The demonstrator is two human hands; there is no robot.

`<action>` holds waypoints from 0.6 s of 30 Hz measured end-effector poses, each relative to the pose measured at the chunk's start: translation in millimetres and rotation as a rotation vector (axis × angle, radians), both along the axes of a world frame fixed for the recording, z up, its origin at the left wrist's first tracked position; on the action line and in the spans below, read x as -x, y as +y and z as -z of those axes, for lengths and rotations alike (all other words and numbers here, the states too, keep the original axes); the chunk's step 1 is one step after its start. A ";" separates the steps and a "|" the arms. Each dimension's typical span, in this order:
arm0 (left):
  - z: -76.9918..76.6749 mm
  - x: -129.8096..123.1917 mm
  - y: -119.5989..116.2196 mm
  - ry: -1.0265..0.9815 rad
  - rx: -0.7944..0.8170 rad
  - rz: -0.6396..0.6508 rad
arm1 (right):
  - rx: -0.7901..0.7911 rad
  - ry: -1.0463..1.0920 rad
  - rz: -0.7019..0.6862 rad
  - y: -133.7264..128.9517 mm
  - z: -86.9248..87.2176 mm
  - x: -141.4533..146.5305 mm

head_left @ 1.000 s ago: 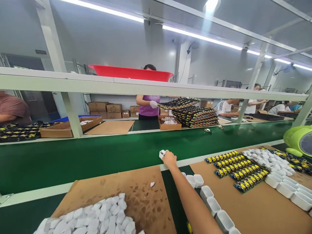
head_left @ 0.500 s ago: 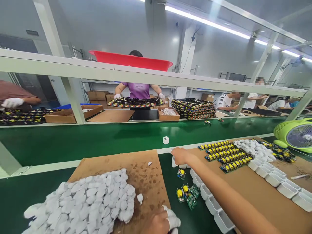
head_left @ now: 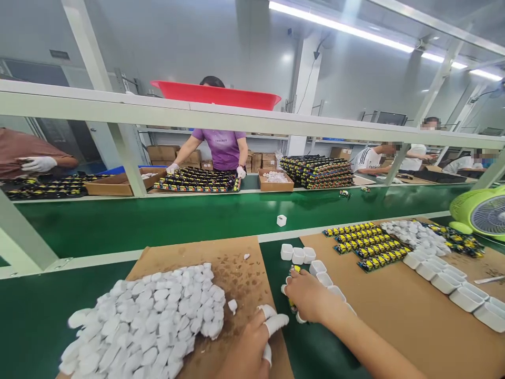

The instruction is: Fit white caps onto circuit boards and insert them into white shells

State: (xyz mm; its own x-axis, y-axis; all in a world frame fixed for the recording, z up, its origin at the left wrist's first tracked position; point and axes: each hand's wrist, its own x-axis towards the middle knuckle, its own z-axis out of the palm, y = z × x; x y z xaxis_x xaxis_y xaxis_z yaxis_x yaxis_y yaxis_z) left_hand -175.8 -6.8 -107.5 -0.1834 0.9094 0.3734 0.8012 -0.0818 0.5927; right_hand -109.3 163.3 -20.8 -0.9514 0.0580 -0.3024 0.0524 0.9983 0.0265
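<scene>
My right hand (head_left: 310,296) reaches down onto the small green circuit boards on the green surface, its white-covered fingertips bent around them. A yellow part of one circuit board (head_left: 292,305) shows at the fingers; the hand hides most of the group. Just beyond, another board with a yellow component (head_left: 295,269) peeks out. My left hand (head_left: 256,337), also with white fingertip covers, hovers near the edge of the brown cardboard (head_left: 252,279), fingers apart and nothing visible in them. White plastic cups (head_left: 298,256) stand in a row beyond and right of my right hand.
A heap of white pieces (head_left: 153,316) covers the left cardboard. Right, rows of yellow-topped boards (head_left: 366,247), another white heap (head_left: 418,237), more cups (head_left: 445,279) and a green fan (head_left: 481,213). One white cube (head_left: 281,220) lies on the belt; a co-worker (head_left: 221,150) stands opposite.
My right hand has drawn back from the far white cups to the circuit boards nearer me. My left hand has risen further into view, fingers more spread. The co-worker opposite has lowered the board stack.
</scene>
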 end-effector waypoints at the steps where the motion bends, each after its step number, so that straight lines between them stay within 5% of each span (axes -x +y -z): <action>1: 4.3 -0.3 1.5 -0.012 0.026 0.012 | 0.028 0.034 0.010 2.2 3.9 -0.9; 7: 19.9 -2.0 6.3 -0.040 0.067 -0.020 | 0.456 0.406 0.116 16.5 1.1 0.4; 13: -25.3 -0.2 -8.1 0.063 0.196 -0.054 | 1.209 0.782 0.226 6.3 11.3 27.7; 18: -48.2 22.3 -21.4 0.252 -0.101 -0.297 | 1.760 0.871 0.340 -8.1 36.6 41.6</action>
State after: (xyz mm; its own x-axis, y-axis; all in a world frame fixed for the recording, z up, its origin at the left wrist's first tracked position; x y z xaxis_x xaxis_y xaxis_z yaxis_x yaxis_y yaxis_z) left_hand -198.1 -28.2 -59.3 -0.3236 0.7871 0.5251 0.9182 0.1272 0.3752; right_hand -150.9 155.2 -57.4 -0.8637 0.4453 0.2360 -0.3355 -0.1585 -0.9286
